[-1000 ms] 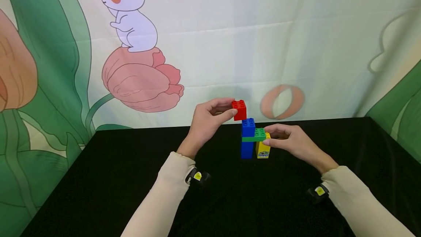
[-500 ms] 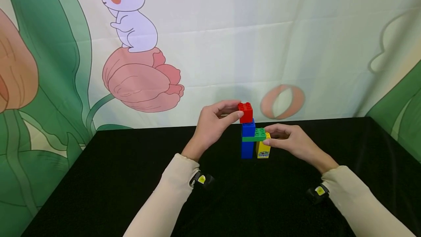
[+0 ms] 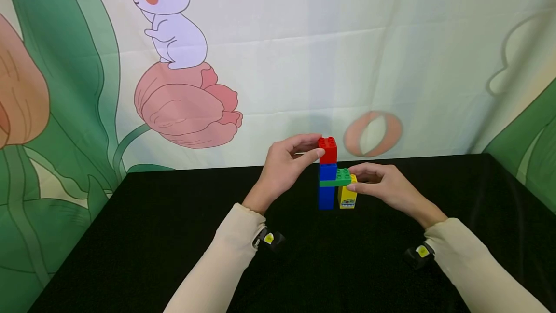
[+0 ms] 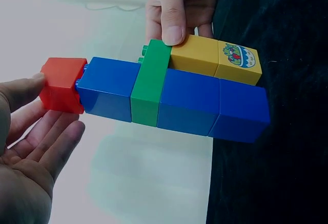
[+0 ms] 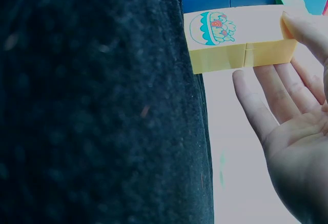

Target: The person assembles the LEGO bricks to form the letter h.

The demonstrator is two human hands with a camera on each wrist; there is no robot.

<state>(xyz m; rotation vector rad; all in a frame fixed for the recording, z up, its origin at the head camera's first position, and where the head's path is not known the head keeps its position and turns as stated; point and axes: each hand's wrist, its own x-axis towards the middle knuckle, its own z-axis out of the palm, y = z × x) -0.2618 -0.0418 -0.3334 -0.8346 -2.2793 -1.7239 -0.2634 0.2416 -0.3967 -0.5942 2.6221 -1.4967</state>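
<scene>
My left hand (image 3: 282,165) pinches a red toy brick (image 3: 328,150) over the top of a blue brick (image 3: 327,172). In the left wrist view some blue studs (image 4: 79,83) show between the two, so the red one is not flush. Under the blue brick lies a long green brick (image 3: 334,183), spanning two lower blue bricks (image 4: 212,106) and two stacked yellow bricks (image 4: 215,57). One yellow brick carries a printed bowl picture (image 5: 212,28). My right hand (image 3: 386,187) holds the upper yellow brick near the green one, thumb in front and fingers partly hidden behind.
The built bricks stand upright on a black cloth-covered table (image 3: 173,245). Close behind the table's back edge hangs a pale curtain (image 3: 278,76) with a printed animal and flowers. A camera is strapped to each wrist.
My left hand has moved right and slightly down, bringing the red brick from the upper left of the blue brick to directly on its studs. The right hand stays in place.
</scene>
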